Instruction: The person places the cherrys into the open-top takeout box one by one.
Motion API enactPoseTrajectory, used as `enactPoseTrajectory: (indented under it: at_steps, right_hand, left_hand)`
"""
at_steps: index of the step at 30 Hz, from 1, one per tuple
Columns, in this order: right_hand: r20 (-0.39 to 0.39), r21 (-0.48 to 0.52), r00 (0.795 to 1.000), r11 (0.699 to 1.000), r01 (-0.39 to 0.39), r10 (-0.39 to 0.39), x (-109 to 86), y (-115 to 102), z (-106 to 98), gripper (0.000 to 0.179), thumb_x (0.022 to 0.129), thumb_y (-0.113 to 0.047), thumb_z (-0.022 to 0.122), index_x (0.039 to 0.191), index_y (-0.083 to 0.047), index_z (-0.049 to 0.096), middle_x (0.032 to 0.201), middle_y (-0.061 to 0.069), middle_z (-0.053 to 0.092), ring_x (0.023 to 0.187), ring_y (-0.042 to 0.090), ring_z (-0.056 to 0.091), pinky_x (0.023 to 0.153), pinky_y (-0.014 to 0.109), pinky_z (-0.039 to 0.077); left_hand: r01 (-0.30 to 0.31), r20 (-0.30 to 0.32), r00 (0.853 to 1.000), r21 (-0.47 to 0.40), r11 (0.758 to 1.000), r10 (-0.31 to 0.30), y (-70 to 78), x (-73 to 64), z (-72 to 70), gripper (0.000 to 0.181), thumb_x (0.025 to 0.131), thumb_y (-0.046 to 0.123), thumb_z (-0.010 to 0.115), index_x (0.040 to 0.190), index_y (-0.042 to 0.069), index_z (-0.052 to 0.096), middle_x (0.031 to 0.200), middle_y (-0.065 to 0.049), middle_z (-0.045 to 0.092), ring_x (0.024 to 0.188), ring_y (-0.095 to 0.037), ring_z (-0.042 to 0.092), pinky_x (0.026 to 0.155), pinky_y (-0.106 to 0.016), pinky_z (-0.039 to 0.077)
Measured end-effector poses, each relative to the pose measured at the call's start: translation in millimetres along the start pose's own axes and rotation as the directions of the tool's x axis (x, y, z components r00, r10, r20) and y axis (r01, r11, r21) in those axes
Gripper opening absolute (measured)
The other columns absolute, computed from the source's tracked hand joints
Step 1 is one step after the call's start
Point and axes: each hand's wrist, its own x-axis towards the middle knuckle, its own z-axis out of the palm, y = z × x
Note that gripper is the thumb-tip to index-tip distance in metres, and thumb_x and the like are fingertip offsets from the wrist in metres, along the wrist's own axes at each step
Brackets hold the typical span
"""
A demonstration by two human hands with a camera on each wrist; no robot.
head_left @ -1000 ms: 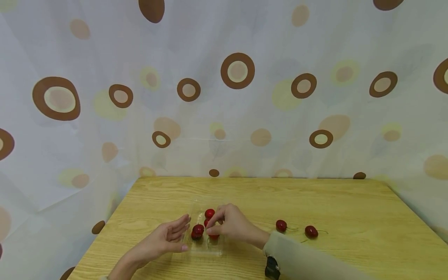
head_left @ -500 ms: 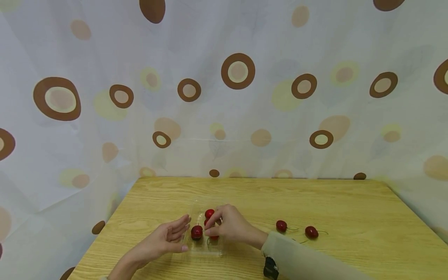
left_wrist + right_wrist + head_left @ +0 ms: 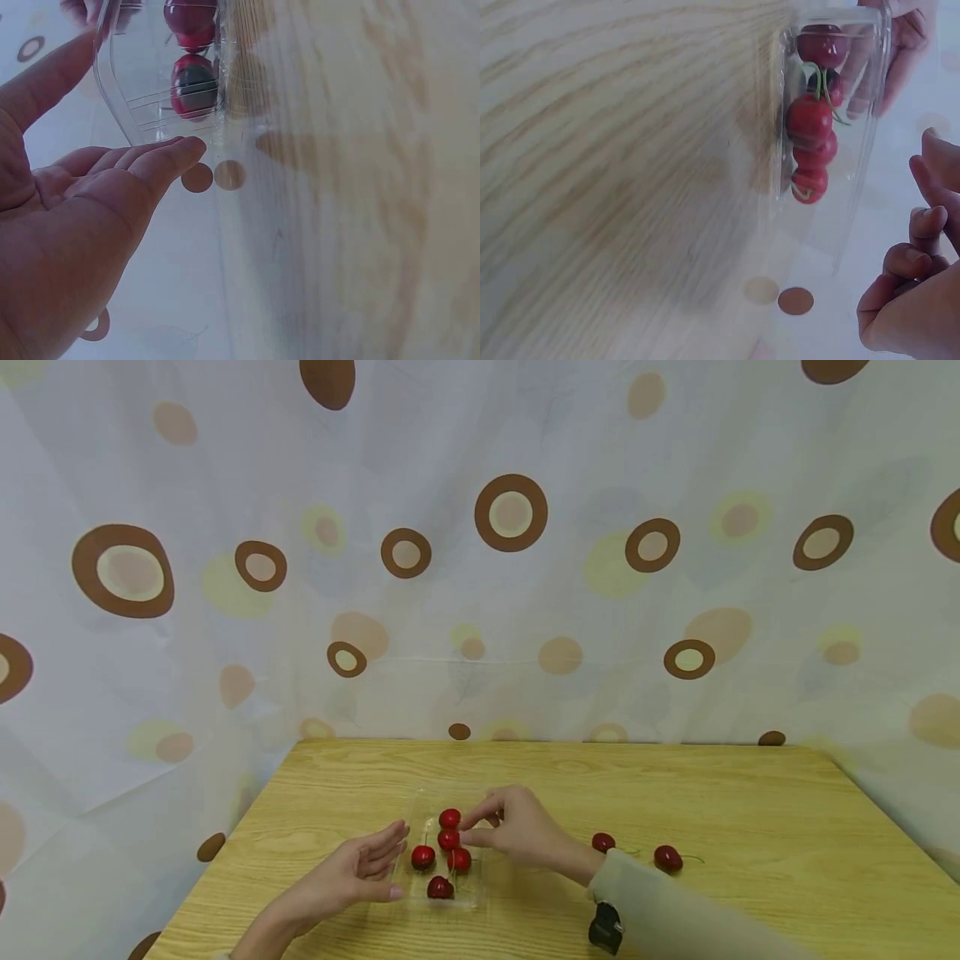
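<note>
Several dark red cherries lie in a clear plastic box on the wooden table, some with green stems. At the box's left side, my left hand has its fingers extended, the fingertips close to the wall; in the left wrist view, thumb and fingers spread beside the clear box. My right hand hovers over the box's right edge, thumb and forefinger apart near the cherries. In the right wrist view, nothing shows between those fingers, and the other fingers are bent.
Two loose cherries with stems lie on the table to the right, one close to the right sleeve. A patterned curtain hangs behind the table. A black band sits at the right wrist.
My right hand has drawn back to the right, uncovering cherries. One cherry now lies at the front of the box, where none was visible before. My left hand has stayed in place.
</note>
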Motion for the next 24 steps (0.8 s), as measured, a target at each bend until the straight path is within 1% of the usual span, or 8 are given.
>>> enactPoseTrajectory:
  at_steps: [8, 10, 15, 17, 21, 24]
  right_hand:
    - [-0.037, -0.02, 0.999, 1.0, -0.009, 0.008, -20.1, 8.4, -29.7, 0.008, 0.082, -0.027, 0.076, 0.09, -0.025, 0.077, 0.069, 0.001, 0.054, 0.057, 0.014, 0.036, 0.053, 0.024, 0.032]
    - [-0.056, -0.036, 0.998, 0.999, -0.004, 0.002, -25.6, 11.5, -36.4, 0.008, 0.083, -0.025, 0.075, 0.09, -0.025, 0.076, 0.069, 0.0, 0.053, 0.057, 0.013, 0.036, 0.053, 0.024, 0.032]
    - [-0.079, -0.061, 0.997, 0.998, -0.004, -0.001, -40.9, 15.4, -53.7, 0.01, 0.083, -0.017, 0.074, 0.093, -0.018, 0.076, 0.068, 0.004, 0.053, 0.057, 0.016, 0.035, 0.054, 0.026, 0.031]
    - [-0.077, -0.067, 0.997, 0.998, 0.003, -0.008, -47.3, 18.8, -60.7, 0.01, 0.084, -0.02, 0.074, 0.094, -0.018, 0.076, 0.067, 0.003, 0.051, 0.058, 0.015, 0.035, 0.054, 0.027, 0.031]
    - [-0.084, -0.067, 0.996, 0.998, 0.008, -0.014, -60.4, 28.6, -72.8, 0.011, 0.083, -0.031, 0.074, 0.093, -0.025, 0.075, 0.067, 0.001, 0.05, 0.058, 0.012, 0.034, 0.055, 0.028, 0.033]
    - [-0.092, -0.047, 0.996, 0.999, -0.019, 0.015, -70.8, 32.3, -82.1, 0.012, 0.083, -0.033, 0.074, 0.093, -0.026, 0.076, 0.068, 0.002, 0.049, 0.058, 0.013, 0.035, 0.055, 0.029, 0.036]
  left_hand:
    - [0.011, -0.003, 1.0, 0.005, 1.0, -0.011, -4.1, 2.0, 0.5, 0.084, 0.092, 0.009, 0.063, 0.151, 0.0, 0.003, 0.156, -0.018, 0.004, 0.14, -0.035, 0.011, 0.108, -0.039, 0.026]
    - [0.011, -0.003, 1.0, 0.007, 1.0, -0.011, -4.4, 1.8, 0.2, 0.084, 0.093, 0.009, 0.062, 0.151, 0.0, 0.003, 0.156, -0.019, 0.004, 0.14, -0.036, 0.011, 0.108, -0.04, 0.026]
    - [0.01, -0.003, 1.0, 0.012, 1.0, -0.01, -4.5, 1.9, -0.1, 0.084, 0.093, 0.009, 0.063, 0.151, -0.001, 0.004, 0.156, -0.019, 0.005, 0.14, -0.037, 0.011, 0.109, -0.045, 0.024]
    - [0.012, -0.002, 1.0, 0.012, 1.0, -0.012, -4.6, 2.3, -0.3, 0.083, 0.093, 0.01, 0.063, 0.151, -0.001, 0.004, 0.156, -0.019, 0.005, 0.14, -0.037, 0.011, 0.108, -0.045, 0.024]
    - [0.016, 0.0, 1.0, 0.01, 1.0, -0.016, -4.9, 2.4, -1.3, 0.083, 0.093, 0.01, 0.062, 0.151, -0.001, 0.004, 0.156, -0.019, 0.005, 0.14, -0.037, 0.011, 0.108, -0.044, 0.025]
    - [0.014, 0.001, 1.0, 0.01, 1.0, -0.014, -4.6, 2.5, -1.7, 0.083, 0.093, 0.009, 0.062, 0.151, -0.001, 0.004, 0.156, -0.019, 0.004, 0.14, -0.037, 0.011, 0.108, -0.043, 0.025]
